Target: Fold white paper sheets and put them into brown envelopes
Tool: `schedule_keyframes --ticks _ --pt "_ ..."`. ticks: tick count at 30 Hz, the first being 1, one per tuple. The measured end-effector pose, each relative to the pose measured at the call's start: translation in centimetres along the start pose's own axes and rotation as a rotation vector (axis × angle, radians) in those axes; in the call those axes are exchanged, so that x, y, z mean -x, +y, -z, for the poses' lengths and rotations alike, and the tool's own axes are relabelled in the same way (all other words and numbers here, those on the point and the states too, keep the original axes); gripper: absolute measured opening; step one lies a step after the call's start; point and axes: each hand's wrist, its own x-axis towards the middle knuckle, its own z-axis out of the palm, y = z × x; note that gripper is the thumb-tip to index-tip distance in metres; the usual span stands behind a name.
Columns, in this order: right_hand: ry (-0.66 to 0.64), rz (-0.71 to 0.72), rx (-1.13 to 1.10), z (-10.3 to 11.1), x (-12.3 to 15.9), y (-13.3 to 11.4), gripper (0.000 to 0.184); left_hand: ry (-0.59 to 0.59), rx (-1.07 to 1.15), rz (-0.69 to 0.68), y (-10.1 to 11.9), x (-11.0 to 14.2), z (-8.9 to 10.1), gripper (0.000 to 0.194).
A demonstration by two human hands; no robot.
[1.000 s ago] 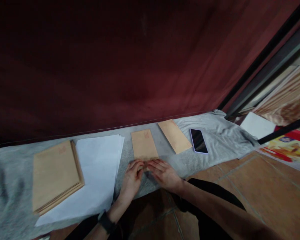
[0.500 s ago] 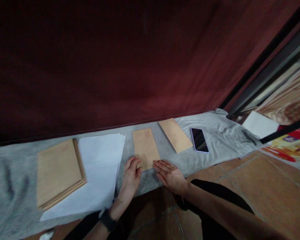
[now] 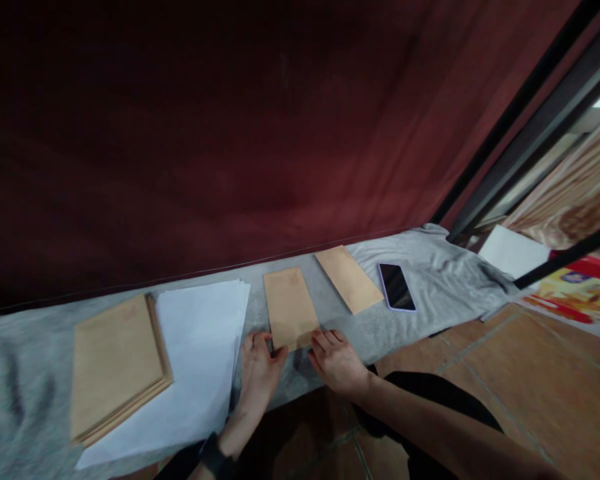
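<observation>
A brown paper envelope (image 3: 291, 303) lies flat on the grey cloth between my hands, a faint reddish print near its top. My left hand (image 3: 260, 363) is at its lower left corner, thumb by the bottom edge and fingers bent, apart from the thumb. At the lower right corner, my right hand (image 3: 337, 360) has its fingers curled over the edge, thumb below them. A second brown envelope (image 3: 349, 280) lies tilted to the right. On the left, a stack of brown envelopes (image 3: 117, 367) rests partly on white paper sheets (image 3: 200, 360).
A phone (image 3: 397, 287) with a pale purple case lies right of the envelopes. The grey cloth (image 3: 445, 280) covers a narrow ledge against a dark red curtain-like surface (image 3: 260, 167). Black bars (image 3: 510, 120) and a colourful printed box (image 3: 580, 290) are at the right, above the tiled floor.
The right fingers, stretched flat before, are now curled at the envelope's lower corner. My left thumb has moved to the bottom edge. The whole view has shifted slightly.
</observation>
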Motion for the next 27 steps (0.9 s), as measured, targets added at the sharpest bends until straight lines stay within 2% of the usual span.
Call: schedule_keyframes --ticks 2,5,8,11,14,17,20,22,25,27 --pt "-0.031 -0.047 0.011 -0.1 -0.4 -0.7 0.018 -0.026 0.138 0.094 0.2 -0.5 0.2 0.024" --pt "-0.046 -0.088 0.015 -0.1 -0.9 -1.4 0.023 -0.144 0.456 0.186 1.0 -1.0 0.7 0.022" --pt "-0.044 -0.125 0.023 0.5 -1.6 -1.7 0.029 -0.232 0.669 0.178 2.8 -1.0 1.4 0.019" --pt "-0.065 -0.187 -0.057 1.7 -3.0 -1.0 0.021 -0.293 0.826 0.177 4.6 -1.0 2.1 0.026" --pt "0.016 -0.400 -0.437 2.8 -4.6 0.2 0.021 -0.311 1.018 0.208 5.5 -1.2 2.5 0.037" --pt "0.120 -0.632 -1.113 2.6 -5.5 0.7 0.042 -0.231 1.020 0.323 5.3 -1.4 2.4 0.048" --pt "0.120 -0.688 -1.650 1.3 -5.3 -0.1 0.049 -0.308 0.972 0.383 5.1 -1.4 1.9 0.057" --pt "0.082 -0.705 -1.818 0.4 -4.8 -1.0 0.049 -0.375 0.974 0.358 5.0 -1.4 1.6 0.055" --pt "-0.006 -0.673 -1.939 -0.2 -4.0 -1.8 0.040 -0.388 0.933 0.360 4.6 -1.5 1.4 0.052" --pt "-0.146 -0.649 -1.955 0.0 -3.5 -1.5 0.032 -0.398 0.871 0.395 3.9 -1.8 1.3 0.050"
